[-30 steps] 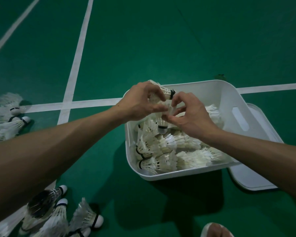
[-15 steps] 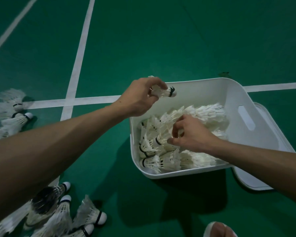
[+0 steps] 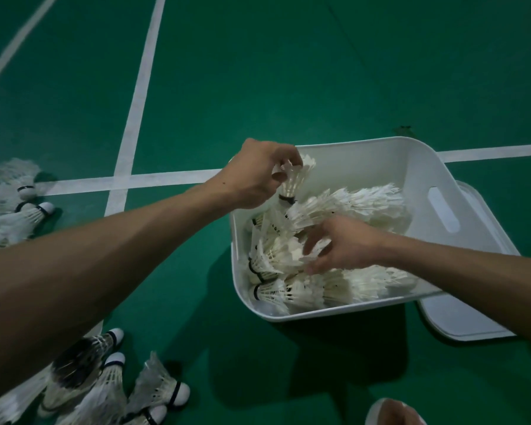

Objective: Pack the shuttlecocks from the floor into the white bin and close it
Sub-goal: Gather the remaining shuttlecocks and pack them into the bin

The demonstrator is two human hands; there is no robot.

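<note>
Floor (image 3: 288,72): green court with white lines, open room on all sides. Bin (image 3: 365,167): white, rigid, lidless, stands right of centre, near full. Its rim is hard, so feathers should clear it, not scrape. Lid (image 3: 460,320) lies flat on the floor just beside the bin's right side, partly hidden by it. Heap (image 3: 288,289) of shuttlecocks fills the bin, lying mixed ways. Loose shuttlecocks (image 3: 105,391) wait on the floor near left, with a second cluster (image 3: 22,210) further left, well apart from the bin.

Right hand (image 3: 347,243) is inside the bin, fingers (image 3: 316,240) spread and relaxed on the heap, gripping nothing I can see. Left hand (image 3: 252,176) is over the bin's left rim, fingers (image 3: 288,156) pinching one shuttlecock (image 3: 295,182) by its feathers, cork end down.

Handling guess: very light, feathers brittle and easily crushed. Safest to hold by cork or low skirt, with light pressure only. Pressing the heap risks bent feathers, and an overfull bin may stop the lid seating.
</note>
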